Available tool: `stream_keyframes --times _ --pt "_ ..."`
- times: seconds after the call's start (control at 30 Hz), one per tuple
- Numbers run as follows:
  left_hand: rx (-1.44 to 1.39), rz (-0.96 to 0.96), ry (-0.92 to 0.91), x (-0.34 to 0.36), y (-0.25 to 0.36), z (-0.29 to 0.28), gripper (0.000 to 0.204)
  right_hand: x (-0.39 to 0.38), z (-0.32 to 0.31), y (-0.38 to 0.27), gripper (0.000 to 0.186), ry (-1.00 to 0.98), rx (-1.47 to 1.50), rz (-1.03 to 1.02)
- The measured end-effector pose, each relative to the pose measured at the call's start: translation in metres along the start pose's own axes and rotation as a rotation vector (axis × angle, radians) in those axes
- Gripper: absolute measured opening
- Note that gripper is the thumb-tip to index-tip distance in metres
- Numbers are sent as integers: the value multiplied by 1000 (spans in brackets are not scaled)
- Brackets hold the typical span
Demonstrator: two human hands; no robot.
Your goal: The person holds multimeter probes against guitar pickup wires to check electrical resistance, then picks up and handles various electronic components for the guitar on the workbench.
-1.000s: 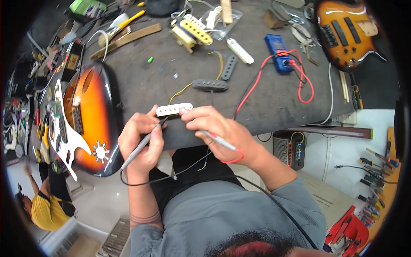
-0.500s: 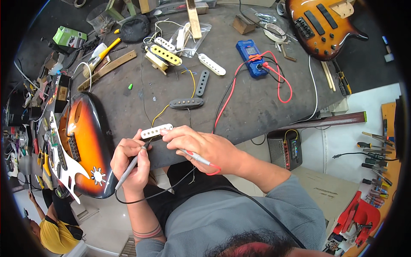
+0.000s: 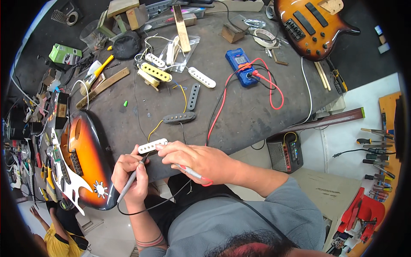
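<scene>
At the bench's front edge, my left hand (image 3: 132, 173) is closed on a grey probe (image 3: 127, 185) with a black lead, its tip at a white guitar pickup (image 3: 149, 147). My right hand (image 3: 192, 165) has its fingers on the pickup's right end and also grips a second grey probe (image 3: 188, 170) with a red lead. A yellow wire lies behind the pickup. Beyond it lie a dark grey pickup (image 3: 180, 118), a grey cover (image 3: 193, 96) and a blue multimeter (image 3: 241, 66) with red and black leads attached.
A sunburst guitar body (image 3: 85, 165) with white pickguard lies at left, a sunburst bass (image 3: 306, 28) at back right. Loose pickups (image 3: 156, 73), wood and tools crowd the back. An amplifier (image 3: 284, 152) and tool board (image 3: 381, 162) are at right; another person (image 3: 62, 240) is lower left.
The bench and its objects have moved down and left in the view. My hands keep their grip on the probes, with the white pickup held between them.
</scene>
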State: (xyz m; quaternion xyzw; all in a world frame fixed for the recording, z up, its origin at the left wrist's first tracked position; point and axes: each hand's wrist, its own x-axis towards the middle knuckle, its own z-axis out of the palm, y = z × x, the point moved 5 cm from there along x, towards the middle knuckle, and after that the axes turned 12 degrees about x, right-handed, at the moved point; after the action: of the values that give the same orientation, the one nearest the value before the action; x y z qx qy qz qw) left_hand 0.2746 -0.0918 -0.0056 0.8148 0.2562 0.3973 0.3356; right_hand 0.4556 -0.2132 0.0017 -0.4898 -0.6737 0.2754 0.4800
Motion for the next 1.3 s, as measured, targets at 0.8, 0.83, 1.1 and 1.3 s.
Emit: stream_keyframes --times 0.8,0.83,1.1,1.3 --pt "38 -44 -17 -5 1 4 17 -5 0 8 27 13 63 -69" --pt "44 -51 -6 -6 2 2 17 -4 1 7 27 10 76 -72" --pt "-32 21 97 -5 3 0 17 -2 -4 4 33 -36 133 -77" --pt "145 168 303 -14 8 -12 21 -20 -32 1 40 445 39 -196"
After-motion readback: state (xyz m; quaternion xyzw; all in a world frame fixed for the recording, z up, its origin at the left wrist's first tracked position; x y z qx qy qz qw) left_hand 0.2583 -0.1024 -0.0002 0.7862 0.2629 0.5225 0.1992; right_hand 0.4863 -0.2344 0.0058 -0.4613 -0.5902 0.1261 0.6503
